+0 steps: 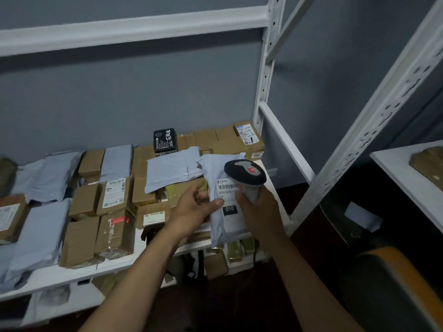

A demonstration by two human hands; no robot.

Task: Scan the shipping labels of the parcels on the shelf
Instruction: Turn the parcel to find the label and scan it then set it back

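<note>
- Head view: the left hand (194, 207) grasps a pale grey plastic mailer bag (225, 221) by its left edge, thumb pressed on the front near the white barcode label (226, 189) and the other fingers curled behind.
- Head view: the right hand (261, 212) is clenched round the grip of a grey and black handheld barcode scanner (244, 174), whose head sits over the top right of the barcode label and hides part of it.
- Head view: the pale grey plastic mailer bag is lifted off the white metal shelf (143, 262), above the front right end of that shelf; a black "010" tag (229, 209) shows below the label.
- Head view: on the shelf to the left of the held bag lie brown cardboard boxes (115, 195), more pale grey mailers (40, 238) and, towards the back of the shelf, a black printed box (165, 141).
- Judgement: the scan of this parcel looks to be in hand, with many parcels on the shelf yet to do.
- Risk: the scanner head seems very close to the label and partly over it, so the beam may miss the full barcode and give no read.
- Risk: the soft bag could sag or crease under a one-sided grip, bending the bars.
- Risk: a slack pinch may let the slippery bag slide down onto the shelf edge.
</note>
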